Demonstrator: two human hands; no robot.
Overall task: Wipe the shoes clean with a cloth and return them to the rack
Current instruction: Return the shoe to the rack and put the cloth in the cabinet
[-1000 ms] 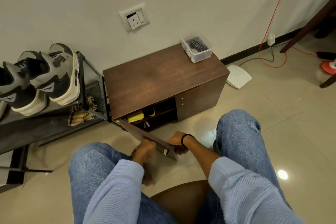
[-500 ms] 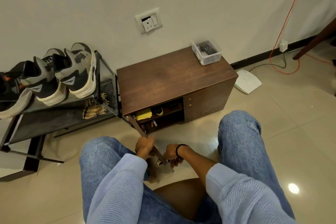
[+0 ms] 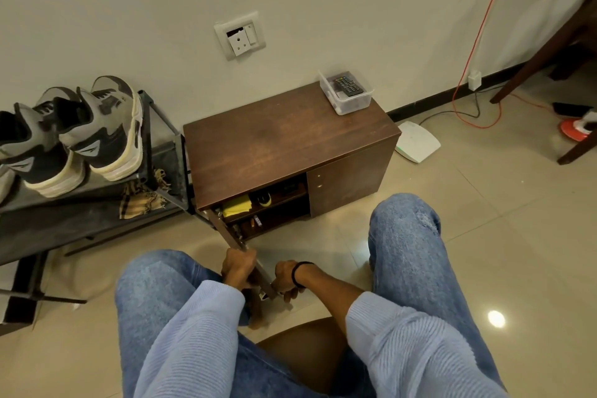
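A pair of grey, black and white sneakers [image 3: 97, 132] stands on the top shelf of a dark metal shoe rack [image 3: 97, 223] at the left. A checked cloth [image 3: 140, 200] hangs at the rack's right end. Beside the rack stands a low brown cabinet [image 3: 284, 139] with its left door [image 3: 232, 239] swung open toward me. My left hand [image 3: 239, 265] grips the door's top edge. My right hand [image 3: 286, 278] holds the door's outer end, fingers curled round it. A yellow cloth [image 3: 237, 207] lies on the cabinet's inner shelf.
A clear plastic box [image 3: 347, 95] with a remote sits on the cabinet top. A white flat device [image 3: 418, 140] lies on the tiled floor to the right. An orange cable [image 3: 484, 42] runs down the wall. Dark furniture legs [image 3: 549, 52] stand at far right. My knees flank the door.
The cabinet door has swung further open toward me, with both hands still on it. The camera view has shifted, so the rack and cabinet sit further right.
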